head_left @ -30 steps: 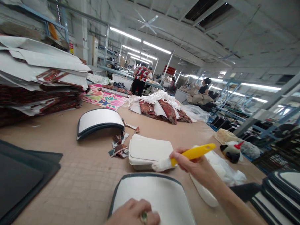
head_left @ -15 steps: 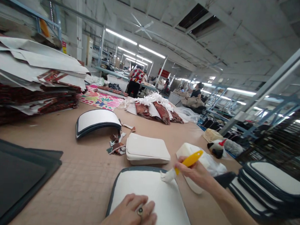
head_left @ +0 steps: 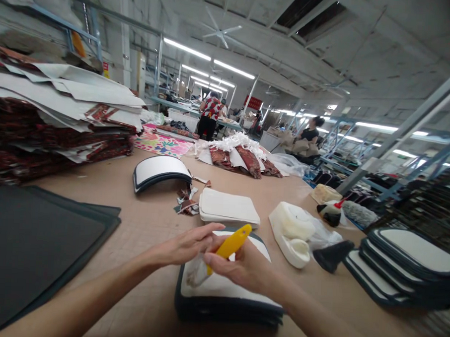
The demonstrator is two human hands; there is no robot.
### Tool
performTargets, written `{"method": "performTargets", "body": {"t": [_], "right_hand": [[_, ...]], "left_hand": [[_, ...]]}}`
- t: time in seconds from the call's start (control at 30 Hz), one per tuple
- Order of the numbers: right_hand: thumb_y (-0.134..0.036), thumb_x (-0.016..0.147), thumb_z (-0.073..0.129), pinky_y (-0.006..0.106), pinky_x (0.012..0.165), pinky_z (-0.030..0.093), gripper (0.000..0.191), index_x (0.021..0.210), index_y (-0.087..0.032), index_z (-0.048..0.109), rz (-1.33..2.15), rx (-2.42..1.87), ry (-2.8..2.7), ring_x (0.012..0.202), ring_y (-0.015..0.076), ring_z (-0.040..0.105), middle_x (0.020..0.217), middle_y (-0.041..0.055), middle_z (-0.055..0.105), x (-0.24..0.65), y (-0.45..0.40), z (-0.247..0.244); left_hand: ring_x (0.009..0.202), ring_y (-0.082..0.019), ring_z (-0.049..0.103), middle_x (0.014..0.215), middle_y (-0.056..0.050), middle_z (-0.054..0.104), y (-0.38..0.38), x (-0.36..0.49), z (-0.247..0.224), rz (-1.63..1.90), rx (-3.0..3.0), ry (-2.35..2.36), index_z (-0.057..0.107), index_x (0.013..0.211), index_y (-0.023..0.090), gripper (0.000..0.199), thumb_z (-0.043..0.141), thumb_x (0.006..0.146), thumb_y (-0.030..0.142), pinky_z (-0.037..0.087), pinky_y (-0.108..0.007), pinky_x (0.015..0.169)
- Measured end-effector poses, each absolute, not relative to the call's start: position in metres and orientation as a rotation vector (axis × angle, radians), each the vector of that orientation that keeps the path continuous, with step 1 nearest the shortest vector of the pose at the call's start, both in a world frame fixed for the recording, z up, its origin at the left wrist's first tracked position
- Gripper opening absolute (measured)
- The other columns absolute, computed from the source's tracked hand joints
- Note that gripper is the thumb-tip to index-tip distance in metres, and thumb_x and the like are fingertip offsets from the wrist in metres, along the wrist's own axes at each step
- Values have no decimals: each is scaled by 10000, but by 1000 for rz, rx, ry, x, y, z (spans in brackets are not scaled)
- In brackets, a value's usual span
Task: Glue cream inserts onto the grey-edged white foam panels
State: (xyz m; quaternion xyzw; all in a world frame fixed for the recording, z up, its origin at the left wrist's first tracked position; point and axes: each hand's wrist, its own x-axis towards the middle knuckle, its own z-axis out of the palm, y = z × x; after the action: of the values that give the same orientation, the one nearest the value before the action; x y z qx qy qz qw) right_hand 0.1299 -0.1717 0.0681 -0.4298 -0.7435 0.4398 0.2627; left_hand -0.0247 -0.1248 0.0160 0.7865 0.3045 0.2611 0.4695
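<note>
A yellow-handled brush (head_left: 233, 243) is in my right hand (head_left: 243, 261), its pale bristles tilted down over the left part of a white panel (head_left: 223, 286). Dark edging runs round this panel, which tops a stack in front of me. My left hand (head_left: 192, 242) lies over the panel's far left side, fingers stretched out and pointing right, close beside my right hand. Just beyond the hands sits a pile of cream rectangular pieces (head_left: 229, 207). To the right is a white cut-open container (head_left: 287, 231).
Dark sheets (head_left: 46, 250) cover the left side. A curved white panel (head_left: 161, 170) and fabric scraps (head_left: 188, 204) lie farther back. At right are a black cone-like object (head_left: 333, 255) and stacked panels (head_left: 411, 251). Two people are in the background.
The brush in my right hand has moved left and nearer, from the panel's far right edge to its left part. My left hand has moved forward to the far side. The view has shifted.
</note>
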Motion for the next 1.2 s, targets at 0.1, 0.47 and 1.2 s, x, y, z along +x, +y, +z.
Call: {"method": "performTargets", "body": {"t": [0.1, 0.47, 1.2], "right_hand": [[-243, 732, 534, 203, 547, 384, 112, 636, -188, 553, 1162, -1178, -2078, 557, 93, 439, 583, -42, 491, 124, -175, 58], [-381, 697, 563, 234, 496, 335, 212, 619, -184, 548, 889, -1661, -1703, 517, 105, 396, 536, -49, 413, 252, -205, 60], [-324, 895, 353, 293, 674, 501, 347, 1158, -165, 515, 550, -1338, -1986, 739, 160, 641, 810, 65, 651, 270, -60, 18]], "left_hand": [[1002, -207, 528, 1061, -57, 593, -125, -26, 12, 604, 1838, 606, 367, 1291, 101, 441, 363, 873, 240, 396, -321, 907], [921, -196, 533, 1090, -155, 540, -118, -21, -2, 561, 1772, 593, 286, 1320, 91, 531, 352, 887, 391, 451, -391, 841], [952, -250, 532, 1052, -108, 558, 26, -7, -24, 271, 2591, 1038, 527, 1119, 146, 490, 702, 678, 271, 426, -335, 826]]}}
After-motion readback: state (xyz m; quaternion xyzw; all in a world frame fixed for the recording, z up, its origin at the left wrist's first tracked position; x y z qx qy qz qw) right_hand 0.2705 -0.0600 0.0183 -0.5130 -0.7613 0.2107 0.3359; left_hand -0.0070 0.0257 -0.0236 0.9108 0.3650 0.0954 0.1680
